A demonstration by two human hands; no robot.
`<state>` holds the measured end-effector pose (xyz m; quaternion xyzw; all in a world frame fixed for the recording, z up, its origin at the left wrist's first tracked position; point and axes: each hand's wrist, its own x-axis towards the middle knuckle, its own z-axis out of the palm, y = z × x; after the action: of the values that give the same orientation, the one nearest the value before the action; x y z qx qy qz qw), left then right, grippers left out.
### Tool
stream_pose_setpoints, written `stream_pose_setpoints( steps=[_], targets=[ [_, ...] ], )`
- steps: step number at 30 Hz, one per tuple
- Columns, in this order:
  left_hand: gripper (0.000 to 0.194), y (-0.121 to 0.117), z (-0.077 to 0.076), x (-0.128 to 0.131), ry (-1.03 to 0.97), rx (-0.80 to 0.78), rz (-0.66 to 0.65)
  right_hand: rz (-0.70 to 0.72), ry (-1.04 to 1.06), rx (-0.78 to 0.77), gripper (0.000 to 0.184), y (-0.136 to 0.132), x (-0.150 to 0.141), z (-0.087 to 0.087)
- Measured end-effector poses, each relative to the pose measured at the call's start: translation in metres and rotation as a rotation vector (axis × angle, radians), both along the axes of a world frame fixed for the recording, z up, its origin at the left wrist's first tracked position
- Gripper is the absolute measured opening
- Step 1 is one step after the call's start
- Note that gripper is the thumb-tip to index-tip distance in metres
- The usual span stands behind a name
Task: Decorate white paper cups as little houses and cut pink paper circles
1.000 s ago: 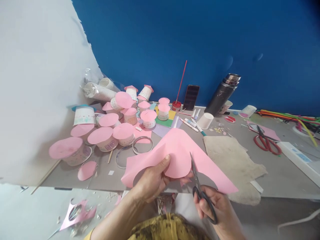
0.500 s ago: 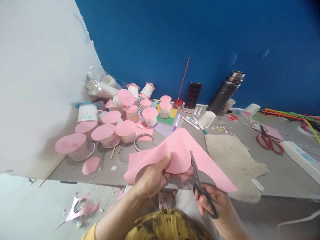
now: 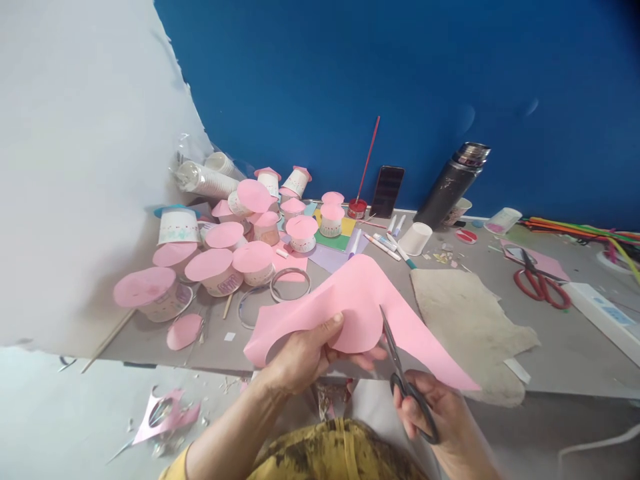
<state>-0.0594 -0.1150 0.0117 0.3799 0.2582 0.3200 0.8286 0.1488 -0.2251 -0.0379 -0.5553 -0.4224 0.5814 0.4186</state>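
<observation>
A large pink paper sheet (image 3: 357,283) is held up over the table's front edge, with a rounded flap partly cut out in its middle. My left hand (image 3: 305,353) grips this flap, thumb on top and the other fingers underneath. My right hand (image 3: 425,403) has its fingers in the handles of black-handled scissors (image 3: 395,347). Their blades lie against the paper at the right side of the flap, pointing away from me and looking almost closed. Two tape rolls (image 3: 290,285) lie just beyond the sheet's left part.
Several paper cups with pink discs (image 3: 254,257) crowd the left. Markers (image 3: 383,247), a phone (image 3: 387,191), a dark flask (image 3: 453,183) and a white cup (image 3: 415,239) stand or lie behind. A beige cloth (image 3: 465,320) and red scissors (image 3: 540,283) are at right. Paper scraps (image 3: 165,413) litter the floor.
The scissors and my right hand have shifted slightly down and right. My left hand's fingers show more beneath the flap, and a small pink scrap there is no longer seen.
</observation>
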Motion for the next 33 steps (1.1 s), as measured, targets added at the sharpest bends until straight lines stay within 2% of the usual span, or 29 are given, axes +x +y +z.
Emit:
stream_pose_setpoints(
  steps=[7,11,15,18,26,33],
  targets=[
    [0.054,0.009,0.004,-0.007,0.003,0.043,-0.127,0.001,0.018,-0.007,0.059,-0.006,0.008,-0.012],
    [0.053,0.013,0.0,-0.01,-0.01,0.086,-0.208,0.023,-0.027,0.01,0.062,-0.007,0.005,-0.003],
    [0.052,0.015,-0.004,-0.012,-0.029,0.069,-0.237,-0.046,-0.028,-0.025,0.065,-0.009,0.0,0.011],
    [0.052,0.015,-0.006,-0.012,-0.036,0.051,-0.257,-0.059,-0.01,-0.025,0.067,-0.009,-0.003,0.015],
    [0.05,0.018,-0.013,-0.012,-0.096,0.017,-0.282,0.034,0.026,0.024,0.062,-0.007,0.003,0.001],
    [0.052,0.019,-0.013,-0.013,-0.116,0.001,-0.333,0.056,0.047,0.012,0.063,-0.006,0.004,-0.003]
  ],
)
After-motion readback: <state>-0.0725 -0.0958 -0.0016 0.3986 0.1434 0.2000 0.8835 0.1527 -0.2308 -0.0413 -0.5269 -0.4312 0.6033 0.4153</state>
